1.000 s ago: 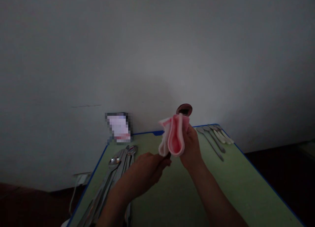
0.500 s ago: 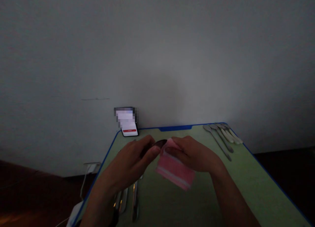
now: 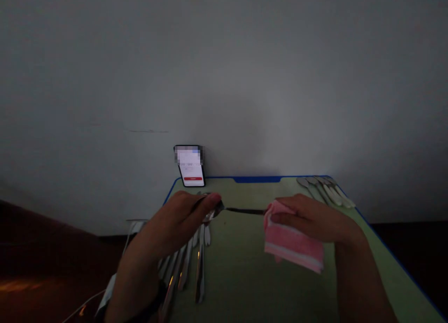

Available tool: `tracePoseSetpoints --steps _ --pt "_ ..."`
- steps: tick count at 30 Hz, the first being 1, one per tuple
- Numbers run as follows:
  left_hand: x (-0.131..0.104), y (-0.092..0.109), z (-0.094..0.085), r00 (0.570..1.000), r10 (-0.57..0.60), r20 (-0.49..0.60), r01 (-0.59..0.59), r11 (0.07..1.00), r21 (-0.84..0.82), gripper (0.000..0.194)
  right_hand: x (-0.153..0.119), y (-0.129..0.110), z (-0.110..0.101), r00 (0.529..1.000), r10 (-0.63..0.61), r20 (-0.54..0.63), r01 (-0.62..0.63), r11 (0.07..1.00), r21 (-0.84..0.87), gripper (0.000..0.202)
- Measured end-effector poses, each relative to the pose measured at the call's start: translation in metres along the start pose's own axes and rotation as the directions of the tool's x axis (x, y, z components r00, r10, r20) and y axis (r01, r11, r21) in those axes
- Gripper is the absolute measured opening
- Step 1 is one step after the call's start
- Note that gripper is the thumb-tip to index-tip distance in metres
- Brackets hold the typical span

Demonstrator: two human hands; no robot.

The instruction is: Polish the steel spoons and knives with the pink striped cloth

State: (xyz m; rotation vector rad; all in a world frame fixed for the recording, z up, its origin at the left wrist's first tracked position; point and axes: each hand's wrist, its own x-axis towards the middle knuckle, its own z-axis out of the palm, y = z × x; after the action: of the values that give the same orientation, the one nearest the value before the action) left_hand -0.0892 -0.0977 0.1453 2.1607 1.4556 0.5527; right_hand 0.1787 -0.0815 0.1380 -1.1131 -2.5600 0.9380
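A metal spoon (image 3: 245, 211) is held level above the table between both hands. My left hand (image 3: 187, 220) is closed on its bowl end, thumb on top. My right hand (image 3: 304, 215) pinches a pink cloth with pale stripes (image 3: 294, 248) round the far end of the handle, hiding that tip. Below and beside my left hand, several pieces of metal cutlery (image 3: 199, 271) lie on the green table (image 3: 252, 285), partly covered by the hand and forearm.
A phone (image 3: 192, 169) with a lit screen leans on the wall at the table's back left corner. Several spoons and pale-handled pieces (image 3: 331, 192) lie at the back right. A white cable (image 3: 91, 297) hangs beyond the left edge.
My right hand and the cloth have moved right, away from my left hand, baring the spoon's handle between them. The view has shifted slightly, and more cutlery shows at the left.
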Motion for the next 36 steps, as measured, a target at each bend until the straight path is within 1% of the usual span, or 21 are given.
tracePoseSetpoints --steps 3,6,8,11,15,18,21,23,24,26,28,32,34,36 --pt "-0.001 -0.003 0.001 0.998 -0.005 -0.069 0.004 1.0 -0.027 0.047 -0.005 0.003 -0.004 0.998 0.047 -0.046 -0.049 0.998 -0.036 0.03" --pt "0.0 0.002 0.007 0.991 -0.006 -0.132 0.002 1.0 -0.025 0.046 -0.004 0.0 -0.001 0.993 0.061 -0.103 -0.071 0.992 -0.1 0.03" --pt "0.001 0.007 0.011 0.99 -0.005 -0.138 -0.001 0.999 -0.046 0.046 -0.002 -0.003 0.002 0.994 0.035 -0.102 -0.046 0.993 -0.109 0.03" --pt "0.002 0.012 0.013 0.993 -0.013 -0.113 0.002 0.996 -0.092 0.046 0.004 -0.01 0.008 0.996 -0.022 -0.089 0.013 0.995 -0.101 0.028" --pt "0.005 0.008 0.014 0.993 -0.042 -0.113 0.02 0.983 -0.183 0.045 0.011 -0.015 0.012 0.991 -0.043 -0.128 0.03 0.995 -0.1 0.024" --pt "0.007 0.0 0.014 0.984 -0.132 -0.12 0.085 0.937 -0.338 0.041 0.007 -0.012 0.006 0.989 -0.034 -0.147 0.022 0.996 -0.082 0.023" --pt "0.011 -0.007 0.014 0.949 -0.295 -0.109 0.193 0.82 -0.54 0.037 -0.001 -0.005 -0.002 0.977 0.016 -0.213 -0.037 0.995 -0.096 0.023" --pt "0.014 -0.01 0.017 0.92 -0.376 -0.111 0.242 0.767 -0.594 0.036 -0.004 -0.004 -0.004 0.961 0.037 -0.273 -0.075 0.989 -0.129 0.021" --pt "0.015 -0.012 0.018 0.908 -0.4 -0.127 0.254 0.765 -0.592 0.033 -0.004 -0.006 -0.003 0.954 0.038 -0.299 -0.087 0.984 -0.153 0.02" --pt "0.017 -0.013 0.024 0.9 -0.403 -0.167 0.253 0.794 -0.553 0.029 0.001 -0.011 0.003 0.943 0.025 -0.331 -0.099 0.973 -0.208 0.019" --pt "0.019 -0.013 0.031 0.909 -0.383 -0.163 0.249 0.814 -0.524 0.029 0.01 -0.019 0.012 0.938 0.0 -0.347 -0.098 0.959 -0.265 0.021" --pt "0.023 -0.008 0.043 0.936 -0.335 -0.103 0.24 0.827 -0.508 0.029 0.027 -0.03 0.028 0.929 -0.053 -0.367 -0.087 0.931 -0.355 0.029" --pt "0.024 -0.005 0.043 0.951 -0.3 -0.076 0.224 0.837 -0.499 0.029 0.03 -0.029 0.03 0.932 -0.068 -0.356 -0.063 0.937 -0.343 0.029" --pt "0.023 -0.003 0.038 0.952 -0.304 -0.02 0.247 0.809 -0.533 0.034 0.027 -0.023 0.025 0.941 -0.059 -0.332 -0.045 0.954 -0.297 0.027"
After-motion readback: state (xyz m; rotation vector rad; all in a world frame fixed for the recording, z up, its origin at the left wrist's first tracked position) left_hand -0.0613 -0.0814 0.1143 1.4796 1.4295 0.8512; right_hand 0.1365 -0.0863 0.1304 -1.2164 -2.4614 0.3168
